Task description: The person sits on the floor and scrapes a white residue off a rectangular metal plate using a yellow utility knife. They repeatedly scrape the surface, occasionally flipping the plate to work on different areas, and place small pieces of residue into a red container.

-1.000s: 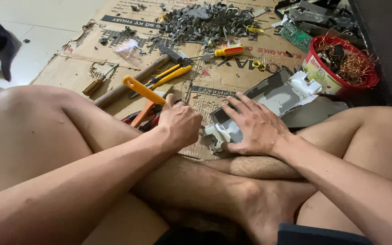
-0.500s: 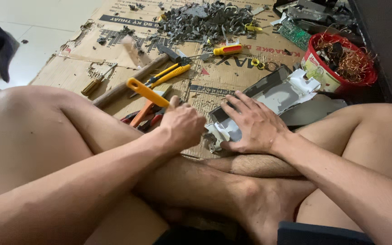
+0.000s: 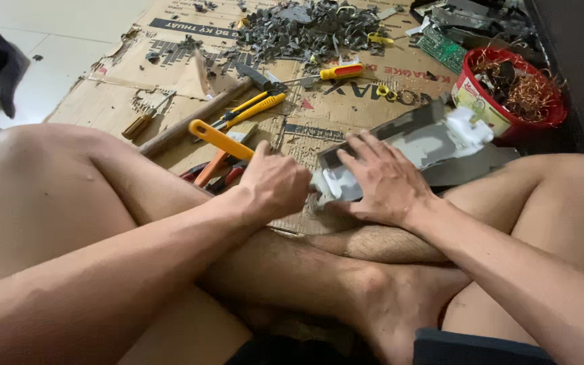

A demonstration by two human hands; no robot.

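Note:
My left hand (image 3: 275, 184) is closed around a tool with a yellow handle (image 3: 219, 138), the handle sticking up and to the left; its working end is hidden at the near end of a grey and white device casing (image 3: 427, 138). My right hand (image 3: 381, 179) lies flat on that casing with fingers spread, pressing it onto the cardboard sheet (image 3: 136, 94). I sit cross-legged, my legs and foot filling the lower half of the view.
On the cardboard lie a wooden-handled hammer (image 3: 194, 122), yellow pliers (image 3: 251, 108), a yellow-handled screwdriver (image 3: 339, 71), orange and red handled tools (image 3: 214, 169) and a pile of grey scrap bits (image 3: 305, 27). A red tub of copper wire (image 3: 508, 88) stands at right.
The yellow handle has tilted slightly and my left hand has shifted a little toward the casing. My right hand stays pressed on the casing.

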